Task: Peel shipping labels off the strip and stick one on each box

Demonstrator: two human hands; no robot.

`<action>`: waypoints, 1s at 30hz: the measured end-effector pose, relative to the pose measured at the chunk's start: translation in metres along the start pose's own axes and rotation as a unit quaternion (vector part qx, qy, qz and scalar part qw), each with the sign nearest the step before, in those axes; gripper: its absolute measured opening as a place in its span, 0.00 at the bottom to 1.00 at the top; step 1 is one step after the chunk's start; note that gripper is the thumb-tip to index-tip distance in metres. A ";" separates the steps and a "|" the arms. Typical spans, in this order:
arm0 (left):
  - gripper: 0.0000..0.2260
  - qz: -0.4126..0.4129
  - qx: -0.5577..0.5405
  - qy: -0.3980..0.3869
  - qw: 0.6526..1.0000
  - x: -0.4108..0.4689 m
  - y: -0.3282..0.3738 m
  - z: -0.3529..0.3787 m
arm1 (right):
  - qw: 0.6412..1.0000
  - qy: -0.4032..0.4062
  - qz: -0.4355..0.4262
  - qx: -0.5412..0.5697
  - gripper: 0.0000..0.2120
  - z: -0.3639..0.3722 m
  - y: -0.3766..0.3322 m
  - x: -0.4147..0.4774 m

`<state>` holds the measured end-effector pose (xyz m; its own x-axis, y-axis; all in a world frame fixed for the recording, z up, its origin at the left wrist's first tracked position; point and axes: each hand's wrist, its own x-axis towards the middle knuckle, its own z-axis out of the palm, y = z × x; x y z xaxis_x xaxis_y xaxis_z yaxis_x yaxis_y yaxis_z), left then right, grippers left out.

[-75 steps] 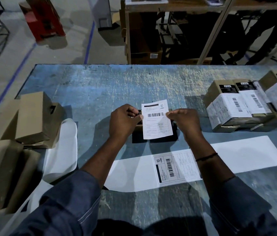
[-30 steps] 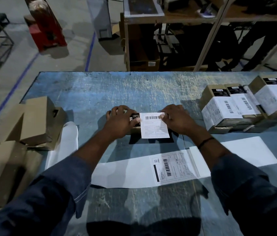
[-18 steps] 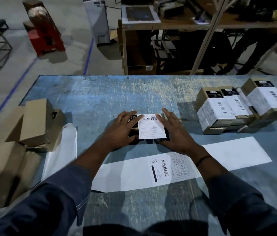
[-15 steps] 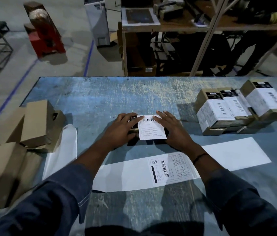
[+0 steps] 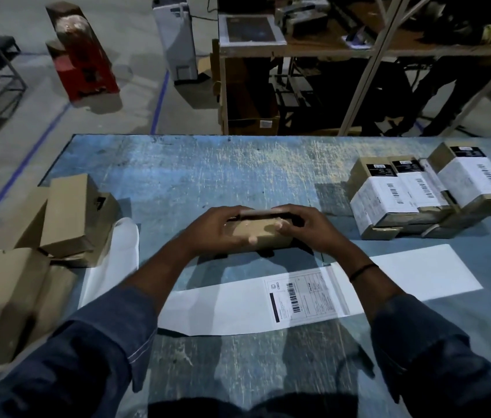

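A small brown cardboard box (image 5: 261, 233) sits tipped up at the middle of the blue table, its plain brown side facing me. My left hand (image 5: 212, 229) grips its left end and my right hand (image 5: 309, 226) grips its right end. The label stuck on it is turned out of sight. The white label strip (image 5: 232, 306) lies on the table in front of me, with one printed label (image 5: 301, 295) on it under my right forearm. The strip's bare backing (image 5: 428, 274) runs on to the right.
Three labelled boxes (image 5: 428, 191) stand together at the right of the table (image 5: 208, 173). Unlabelled brown boxes (image 5: 72, 215) are stacked at the left edge, one nearer me (image 5: 3, 300). Spent white backing (image 5: 111, 260) hangs beside them. Shelving and a red object stand beyond the table.
Both hands held the label over the box, pressed it down flat and smoothed it. Now they have gripped the box by its ends and tipped it so the labelled face is hidden.
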<state>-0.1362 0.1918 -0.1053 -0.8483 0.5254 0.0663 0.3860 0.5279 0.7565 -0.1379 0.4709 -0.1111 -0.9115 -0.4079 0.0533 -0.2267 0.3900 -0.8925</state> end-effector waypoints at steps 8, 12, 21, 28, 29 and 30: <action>0.33 0.029 0.092 0.016 0.995 -0.001 -0.015 0.009 | 0.989 -0.054 0.058 0.124 0.33 -0.002 0.009 -0.016; 0.30 0.054 0.151 0.029 0.987 -0.003 -0.020 0.012 | 0.988 -0.046 0.050 0.142 0.29 0.000 0.012 -0.015; 0.15 0.183 0.179 0.111 0.960 -0.012 -0.021 0.030 | 0.981 -0.040 0.048 0.183 0.20 0.003 0.016 -0.017; 0.10 0.239 0.187 0.135 0.943 -0.013 -0.010 0.038 | 0.984 -0.033 0.066 0.159 0.11 0.002 0.000 -0.002; 0.11 0.244 0.170 0.139 0.945 -0.013 -0.007 0.039 | 0.989 0.002 0.067 0.133 0.11 0.008 -0.004 0.002; 0.12 0.236 0.138 0.142 0.951 -0.013 -0.004 0.039 | 0.992 0.039 0.070 0.093 0.12 0.017 -0.005 0.008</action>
<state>-0.1123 0.2090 -0.1348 -0.6054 0.5660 0.5595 0.7955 0.4531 0.4024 -0.1380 0.4520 -0.1134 -0.9548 -0.2930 -0.0499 -0.0346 0.2761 -0.9605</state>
